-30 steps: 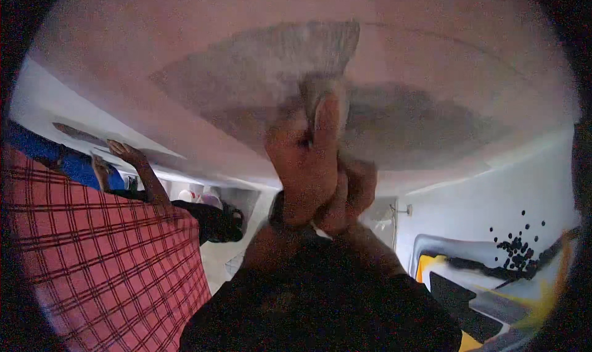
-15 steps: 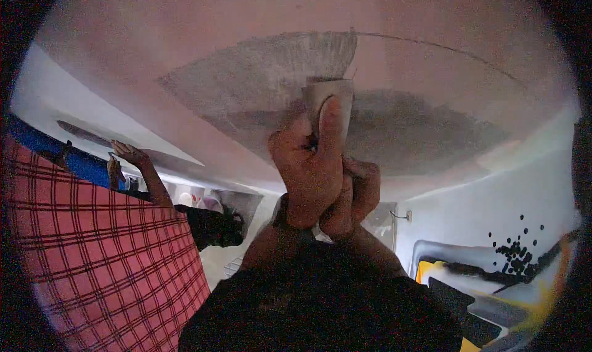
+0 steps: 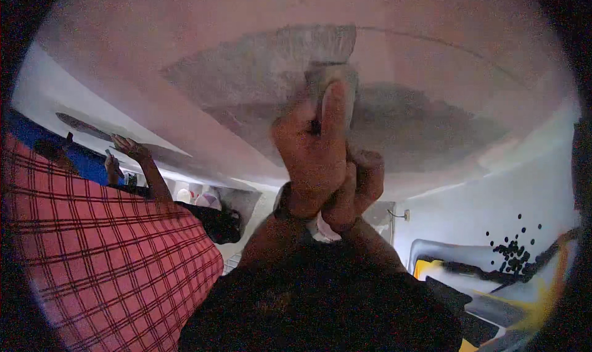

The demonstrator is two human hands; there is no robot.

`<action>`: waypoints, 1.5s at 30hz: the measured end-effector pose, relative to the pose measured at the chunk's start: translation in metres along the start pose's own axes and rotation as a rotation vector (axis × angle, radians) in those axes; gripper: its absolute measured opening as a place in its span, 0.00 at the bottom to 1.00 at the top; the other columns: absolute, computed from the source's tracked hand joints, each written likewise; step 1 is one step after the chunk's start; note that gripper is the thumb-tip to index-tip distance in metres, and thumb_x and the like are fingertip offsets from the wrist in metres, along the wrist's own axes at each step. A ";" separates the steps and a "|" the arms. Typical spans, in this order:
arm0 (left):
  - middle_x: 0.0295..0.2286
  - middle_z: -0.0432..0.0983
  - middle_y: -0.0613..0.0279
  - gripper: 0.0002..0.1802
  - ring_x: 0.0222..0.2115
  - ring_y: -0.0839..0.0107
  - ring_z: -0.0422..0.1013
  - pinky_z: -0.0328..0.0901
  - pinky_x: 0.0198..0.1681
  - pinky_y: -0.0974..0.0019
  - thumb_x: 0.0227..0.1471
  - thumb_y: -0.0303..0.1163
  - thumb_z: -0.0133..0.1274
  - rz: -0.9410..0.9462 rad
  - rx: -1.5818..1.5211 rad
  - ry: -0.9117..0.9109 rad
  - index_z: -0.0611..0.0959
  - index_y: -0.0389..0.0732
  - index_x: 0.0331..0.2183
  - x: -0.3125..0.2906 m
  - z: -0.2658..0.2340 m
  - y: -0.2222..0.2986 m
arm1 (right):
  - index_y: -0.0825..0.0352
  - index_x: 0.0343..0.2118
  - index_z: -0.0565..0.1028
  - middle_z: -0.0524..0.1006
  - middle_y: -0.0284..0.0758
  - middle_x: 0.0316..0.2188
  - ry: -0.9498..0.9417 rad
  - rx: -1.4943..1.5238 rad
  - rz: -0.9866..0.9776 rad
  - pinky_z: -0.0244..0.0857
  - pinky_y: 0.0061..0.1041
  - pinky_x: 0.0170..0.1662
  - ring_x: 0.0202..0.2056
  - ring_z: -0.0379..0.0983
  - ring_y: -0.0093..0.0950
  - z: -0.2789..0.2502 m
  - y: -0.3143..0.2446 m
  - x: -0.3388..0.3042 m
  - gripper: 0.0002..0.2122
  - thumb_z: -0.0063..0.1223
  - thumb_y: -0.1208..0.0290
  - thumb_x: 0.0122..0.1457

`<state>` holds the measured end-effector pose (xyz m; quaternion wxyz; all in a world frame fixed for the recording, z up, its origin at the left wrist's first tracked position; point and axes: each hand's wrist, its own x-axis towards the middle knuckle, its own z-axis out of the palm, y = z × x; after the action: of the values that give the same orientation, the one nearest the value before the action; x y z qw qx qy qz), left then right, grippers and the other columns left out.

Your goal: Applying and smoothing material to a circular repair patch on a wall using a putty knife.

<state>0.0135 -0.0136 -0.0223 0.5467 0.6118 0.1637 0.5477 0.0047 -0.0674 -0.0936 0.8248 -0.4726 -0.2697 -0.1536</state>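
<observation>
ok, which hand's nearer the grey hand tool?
Left. The left hand grips the grey hand tool, thumb along it; the right hand is below it, to the right.

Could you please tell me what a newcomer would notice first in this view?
Probably the grey patch on the pinkish surface at upper centre, with the left hand gripping a pale tool in front of it. The red plaid cloth fills the picture's lower left, and black spots stand out on the white wall at its right.
</observation>
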 end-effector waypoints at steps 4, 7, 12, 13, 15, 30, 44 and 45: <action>0.25 0.76 0.68 0.08 0.24 0.82 0.67 0.63 0.26 0.76 0.53 0.32 0.53 0.033 -0.041 -0.034 0.81 0.36 0.28 0.000 0.001 0.008 | 0.76 0.37 0.71 0.72 0.42 0.34 -0.018 0.005 -0.030 0.61 0.27 0.41 0.36 0.68 0.28 0.002 -0.002 0.007 0.11 0.41 0.73 0.59; 0.25 0.76 0.68 0.07 0.24 0.81 0.68 0.64 0.26 0.75 0.53 0.31 0.54 -0.019 -0.112 -0.056 0.80 0.36 0.29 0.005 0.005 0.011 | 0.76 0.36 0.71 0.72 0.43 0.34 -0.018 -0.038 -0.087 0.61 0.27 0.42 0.37 0.68 0.29 -0.002 -0.001 0.005 0.10 0.42 0.73 0.58; 0.14 0.67 0.73 0.12 0.18 0.87 0.60 0.55 0.19 0.77 0.53 0.31 0.53 0.126 -0.104 -0.020 0.78 0.36 0.21 0.018 0.009 0.020 | 0.76 0.35 0.70 0.73 0.43 0.33 -0.018 0.023 -0.089 0.61 0.28 0.42 0.37 0.68 0.29 0.007 -0.003 0.016 0.10 0.42 0.73 0.58; 0.14 0.67 0.73 0.12 0.18 0.87 0.60 0.55 0.19 0.77 0.53 0.31 0.53 0.118 -0.104 -0.020 0.78 0.36 0.21 0.014 0.007 0.021 | 0.76 0.35 0.70 0.72 0.43 0.33 -0.020 -0.023 -0.117 0.61 0.28 0.42 0.36 0.68 0.29 0.008 -0.007 0.017 0.10 0.42 0.73 0.58; 0.14 0.67 0.72 0.12 0.18 0.87 0.60 0.57 0.20 0.77 0.53 0.31 0.53 0.062 -0.121 -0.039 0.78 0.36 0.22 0.016 0.004 0.021 | 0.76 0.35 0.70 0.72 0.43 0.33 -0.022 -0.057 -0.168 0.61 0.29 0.42 0.36 0.68 0.30 0.013 -0.007 0.019 0.10 0.42 0.73 0.58; 0.12 0.64 0.73 0.16 0.16 0.85 0.56 0.52 0.17 0.74 0.53 0.32 0.53 -0.014 -0.120 -0.063 0.73 0.37 0.17 0.022 0.009 0.030 | 0.76 0.36 0.69 0.71 0.41 0.31 -0.066 -0.134 -0.120 0.60 0.28 0.41 0.34 0.67 0.28 0.009 -0.016 0.029 0.11 0.42 0.70 0.58; 0.13 0.65 0.72 0.16 0.17 0.85 0.58 0.53 0.18 0.74 0.53 0.30 0.54 0.049 -0.167 -0.040 0.73 0.37 0.16 0.024 0.001 0.021 | 0.75 0.35 0.69 0.71 0.40 0.31 -0.020 -0.043 -0.070 0.61 0.24 0.38 0.33 0.67 0.24 0.022 -0.018 0.024 0.09 0.43 0.73 0.58; 0.14 0.66 0.71 0.16 0.18 0.85 0.58 0.54 0.19 0.75 0.53 0.30 0.54 0.038 -0.243 -0.061 0.73 0.37 0.16 0.027 0.000 0.025 | 0.75 0.35 0.69 0.71 0.40 0.31 -0.024 -0.041 -0.074 0.61 0.24 0.38 0.33 0.67 0.24 0.019 -0.019 0.021 0.09 0.43 0.73 0.58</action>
<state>0.0127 -0.0006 0.0116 0.6111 0.5603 0.0678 0.5550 0.0062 -0.0610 -0.0601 0.8056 -0.4807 -0.2937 -0.1837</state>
